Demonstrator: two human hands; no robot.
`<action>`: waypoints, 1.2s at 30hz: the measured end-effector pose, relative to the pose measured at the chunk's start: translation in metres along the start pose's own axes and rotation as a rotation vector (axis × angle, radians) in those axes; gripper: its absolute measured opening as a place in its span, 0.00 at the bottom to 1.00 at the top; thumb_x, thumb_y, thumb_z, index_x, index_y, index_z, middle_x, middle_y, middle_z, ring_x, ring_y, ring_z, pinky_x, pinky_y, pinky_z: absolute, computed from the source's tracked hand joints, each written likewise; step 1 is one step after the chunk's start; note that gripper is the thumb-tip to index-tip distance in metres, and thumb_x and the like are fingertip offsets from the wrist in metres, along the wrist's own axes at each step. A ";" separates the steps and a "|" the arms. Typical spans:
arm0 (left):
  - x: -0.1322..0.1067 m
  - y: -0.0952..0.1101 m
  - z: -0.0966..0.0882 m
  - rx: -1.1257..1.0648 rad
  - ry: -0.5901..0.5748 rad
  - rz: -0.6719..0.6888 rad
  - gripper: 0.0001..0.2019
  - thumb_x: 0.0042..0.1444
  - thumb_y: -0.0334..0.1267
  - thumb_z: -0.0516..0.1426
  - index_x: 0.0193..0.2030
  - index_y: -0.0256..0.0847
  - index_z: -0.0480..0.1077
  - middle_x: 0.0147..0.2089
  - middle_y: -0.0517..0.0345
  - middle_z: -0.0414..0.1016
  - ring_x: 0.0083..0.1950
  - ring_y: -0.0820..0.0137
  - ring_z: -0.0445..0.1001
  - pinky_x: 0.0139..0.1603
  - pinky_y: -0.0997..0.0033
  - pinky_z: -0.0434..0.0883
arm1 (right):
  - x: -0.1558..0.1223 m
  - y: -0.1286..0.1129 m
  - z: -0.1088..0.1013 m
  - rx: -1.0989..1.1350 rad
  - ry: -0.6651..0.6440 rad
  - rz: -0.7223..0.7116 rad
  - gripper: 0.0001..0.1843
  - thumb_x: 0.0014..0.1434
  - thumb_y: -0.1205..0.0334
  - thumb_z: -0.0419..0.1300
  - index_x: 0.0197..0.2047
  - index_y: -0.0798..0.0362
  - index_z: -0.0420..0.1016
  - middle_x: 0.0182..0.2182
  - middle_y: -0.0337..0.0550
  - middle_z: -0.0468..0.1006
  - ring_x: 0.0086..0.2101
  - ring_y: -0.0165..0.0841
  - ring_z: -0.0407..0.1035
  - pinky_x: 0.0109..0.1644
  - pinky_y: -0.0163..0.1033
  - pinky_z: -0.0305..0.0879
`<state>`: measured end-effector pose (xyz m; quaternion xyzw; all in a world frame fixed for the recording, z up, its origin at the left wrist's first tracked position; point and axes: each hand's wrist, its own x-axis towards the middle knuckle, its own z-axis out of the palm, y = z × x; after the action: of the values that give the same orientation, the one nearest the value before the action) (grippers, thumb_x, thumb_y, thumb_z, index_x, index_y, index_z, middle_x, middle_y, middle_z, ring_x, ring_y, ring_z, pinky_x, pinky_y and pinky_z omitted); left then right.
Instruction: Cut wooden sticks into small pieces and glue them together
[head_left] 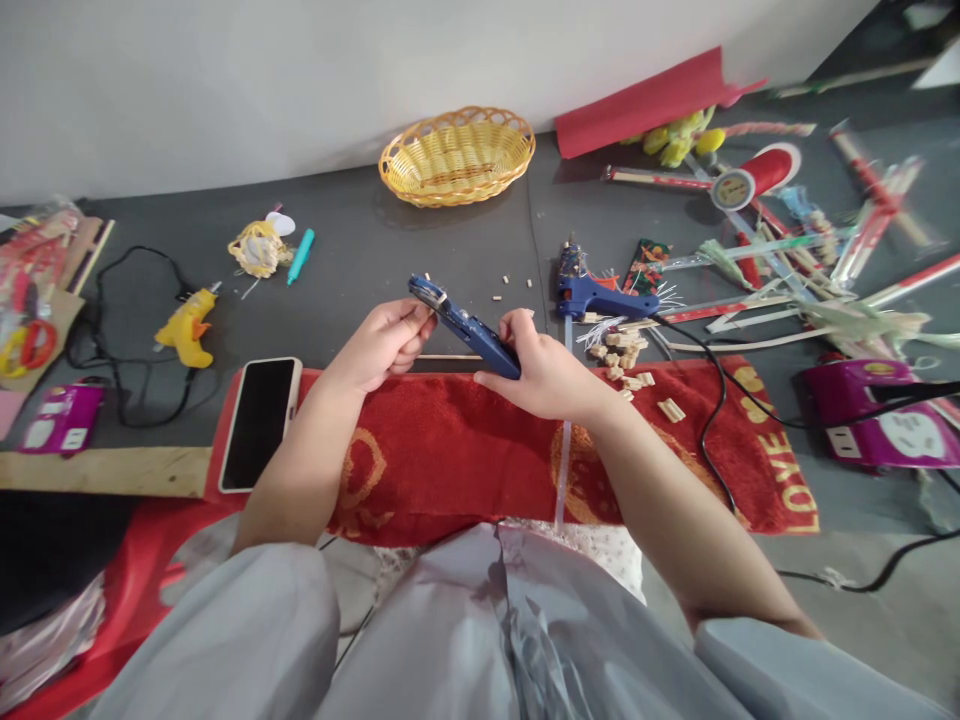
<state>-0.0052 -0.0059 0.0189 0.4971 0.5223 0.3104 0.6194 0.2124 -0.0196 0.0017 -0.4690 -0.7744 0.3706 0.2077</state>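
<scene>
Apparently a tool-handling step: right hand (544,370) grips the blue tool (480,335) over the counter (345,235), left hand (386,345) curls by its head, any pinched piece unclear, next move likely calling for steady alignment.

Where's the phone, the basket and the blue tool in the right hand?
Phone (260,425): head view, on its dark screen.
Basket (463,150): head view, on its inside wall.
Blue tool (474,331): head view, mid-body.

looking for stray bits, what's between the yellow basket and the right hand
A few small pale pieces lie on the grey table between the basket and the right hand; the head view shows them.
</scene>
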 end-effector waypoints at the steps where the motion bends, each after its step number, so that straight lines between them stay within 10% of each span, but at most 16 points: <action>1: 0.000 0.000 0.000 -0.002 0.000 -0.001 0.17 0.57 0.51 0.56 0.26 0.43 0.59 0.17 0.72 0.41 0.14 0.84 0.39 0.13 0.80 0.40 | 0.000 0.000 0.000 -0.002 -0.003 0.004 0.23 0.49 0.47 0.56 0.39 0.48 0.46 0.28 0.37 0.64 0.26 0.33 0.61 0.33 0.40 0.57; 14: 0.004 -0.003 0.005 0.056 0.048 0.011 0.16 0.60 0.52 0.52 0.29 0.43 0.60 0.18 0.71 0.43 0.15 0.82 0.40 0.15 0.78 0.41 | 0.001 -0.003 0.000 0.000 -0.028 0.075 0.23 0.49 0.46 0.55 0.38 0.48 0.46 0.28 0.38 0.66 0.27 0.35 0.63 0.35 0.42 0.57; 23: 0.006 -0.017 0.011 0.975 0.452 0.464 0.12 0.63 0.42 0.49 0.34 0.40 0.70 0.27 0.56 0.72 0.29 0.71 0.68 0.32 0.71 0.59 | 0.001 -0.005 -0.001 0.072 -0.048 0.163 0.26 0.48 0.41 0.57 0.37 0.47 0.48 0.28 0.37 0.65 0.26 0.33 0.60 0.34 0.41 0.59; 36: 0.005 -0.015 0.008 0.437 0.280 0.435 0.22 0.61 0.59 0.48 0.27 0.44 0.62 0.17 0.66 0.54 0.18 0.76 0.55 0.21 0.71 0.53 | -0.003 -0.009 -0.004 0.047 -0.021 0.122 0.27 0.48 0.41 0.56 0.40 0.48 0.47 0.29 0.38 0.65 0.26 0.34 0.61 0.35 0.43 0.60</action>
<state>0.0017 -0.0082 0.0028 0.6706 0.5381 0.3814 0.3396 0.2113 -0.0231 0.0112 -0.5064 -0.7376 0.4054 0.1873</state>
